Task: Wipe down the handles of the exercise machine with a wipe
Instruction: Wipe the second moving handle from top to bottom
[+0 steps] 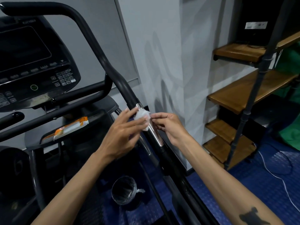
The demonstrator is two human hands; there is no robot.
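A crumpled white wipe [142,114] rests against the silver sensor section [156,136] of the machine's long black right handle [103,59]. My left hand [123,132] holds the wipe with its fingertips, fingers spread, pressing it on the metal from the left. From the right, my right hand [168,125] pinches the edge of the same wipe, just beside the handle. The handle runs from the top left, down past both hands, toward the floor.
The black console [32,62] with buttons sits at the left. An orange-and-white wipes pack [71,128] lies on the machine's tray. A small lined bin [125,190] stands on the blue floor below. Wooden shelves [240,91] stand at the right, near a white cable [276,174].
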